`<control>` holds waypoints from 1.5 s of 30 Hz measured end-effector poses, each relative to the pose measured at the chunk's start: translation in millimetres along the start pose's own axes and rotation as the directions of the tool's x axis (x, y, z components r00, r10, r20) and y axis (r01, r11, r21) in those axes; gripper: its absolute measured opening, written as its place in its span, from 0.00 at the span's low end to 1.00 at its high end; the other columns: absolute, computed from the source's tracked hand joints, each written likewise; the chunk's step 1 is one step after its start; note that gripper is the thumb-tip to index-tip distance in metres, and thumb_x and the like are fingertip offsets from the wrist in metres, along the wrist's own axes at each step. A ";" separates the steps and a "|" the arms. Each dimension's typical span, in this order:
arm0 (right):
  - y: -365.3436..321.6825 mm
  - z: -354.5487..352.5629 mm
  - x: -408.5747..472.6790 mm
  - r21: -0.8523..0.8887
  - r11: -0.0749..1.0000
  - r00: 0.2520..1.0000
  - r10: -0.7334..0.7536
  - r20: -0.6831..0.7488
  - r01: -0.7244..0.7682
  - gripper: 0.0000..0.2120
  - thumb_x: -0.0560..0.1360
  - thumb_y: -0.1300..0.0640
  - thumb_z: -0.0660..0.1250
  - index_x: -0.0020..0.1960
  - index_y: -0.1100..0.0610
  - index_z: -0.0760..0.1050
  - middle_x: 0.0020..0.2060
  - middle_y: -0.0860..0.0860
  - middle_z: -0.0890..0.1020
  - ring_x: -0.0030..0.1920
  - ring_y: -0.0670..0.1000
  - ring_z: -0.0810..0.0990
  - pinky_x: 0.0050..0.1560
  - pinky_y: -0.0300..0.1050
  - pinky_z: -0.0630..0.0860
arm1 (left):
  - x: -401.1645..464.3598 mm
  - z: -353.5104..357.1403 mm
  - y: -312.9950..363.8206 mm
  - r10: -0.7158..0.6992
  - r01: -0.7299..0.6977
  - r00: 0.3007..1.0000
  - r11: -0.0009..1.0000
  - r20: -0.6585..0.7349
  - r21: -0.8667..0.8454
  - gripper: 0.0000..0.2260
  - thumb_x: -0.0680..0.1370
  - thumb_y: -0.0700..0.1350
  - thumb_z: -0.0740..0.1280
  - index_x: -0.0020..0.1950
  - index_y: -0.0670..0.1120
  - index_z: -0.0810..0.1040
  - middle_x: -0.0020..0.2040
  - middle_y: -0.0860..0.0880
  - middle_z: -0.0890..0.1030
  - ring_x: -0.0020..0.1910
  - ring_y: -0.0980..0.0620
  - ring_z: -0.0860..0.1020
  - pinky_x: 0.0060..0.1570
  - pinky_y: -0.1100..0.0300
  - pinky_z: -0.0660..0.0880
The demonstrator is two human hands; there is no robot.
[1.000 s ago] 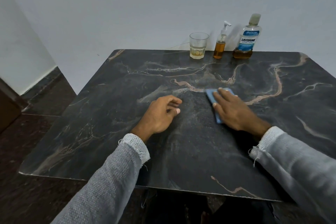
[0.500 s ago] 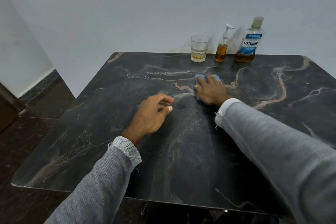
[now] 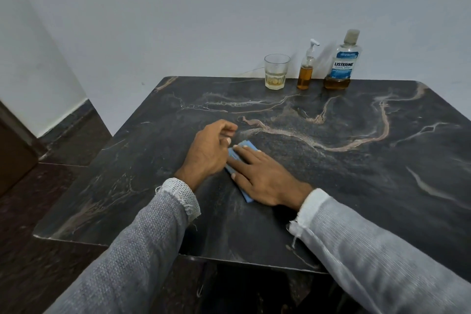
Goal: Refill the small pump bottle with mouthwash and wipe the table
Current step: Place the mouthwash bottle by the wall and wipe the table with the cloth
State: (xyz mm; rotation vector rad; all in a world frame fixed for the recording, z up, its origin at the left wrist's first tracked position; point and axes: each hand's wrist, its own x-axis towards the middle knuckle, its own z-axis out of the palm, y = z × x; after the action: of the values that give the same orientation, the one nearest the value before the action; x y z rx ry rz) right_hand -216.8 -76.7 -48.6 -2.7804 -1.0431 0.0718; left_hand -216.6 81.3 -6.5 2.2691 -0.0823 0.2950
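Right hand (image 3: 265,176), fingers flat on the blue cloth (image 3: 246,146), has slid back beside the loosely curled left hand (image 3: 207,150), so wiping goes on.

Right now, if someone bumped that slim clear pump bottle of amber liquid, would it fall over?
Probably fairly easily. The slim clear pump bottle stands tall on a narrow base, so a sideways knock would likely tip it. It looks about half full, which may steady it slightly. The polished dark marble table could also let it slide.

One dark marble table (image 3: 331,186) carries two bottles at its far edge: one pump bottle (image 3: 305,71) and one mouthwash bottle (image 3: 342,64). There is also one glass (image 3: 276,71) and one blue cloth (image 3: 242,150). Two hands are in view, left (image 3: 209,153) and right (image 3: 262,176).
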 end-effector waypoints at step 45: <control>153.2 -19.8 41.6 0.089 0.842 0.842 0.537 -0.047 -0.532 0.25 0.83 0.47 0.47 0.76 0.57 0.58 0.77 0.59 0.58 0.77 0.61 0.52 0.76 0.56 0.50 | 64.1 -7.5 -27.9 -0.084 -0.114 0.873 0.922 0.480 0.369 0.29 0.69 0.43 0.77 0.68 0.46 0.72 0.64 0.48 0.75 0.63 0.48 0.73 0.61 0.58 0.69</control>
State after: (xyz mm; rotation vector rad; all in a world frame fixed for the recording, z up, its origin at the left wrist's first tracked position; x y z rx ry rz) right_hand -84.0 -165.6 -55.5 -2.8899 -0.2102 0.0781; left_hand -151.4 107.7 -7.0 2.6929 -0.3317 -0.2968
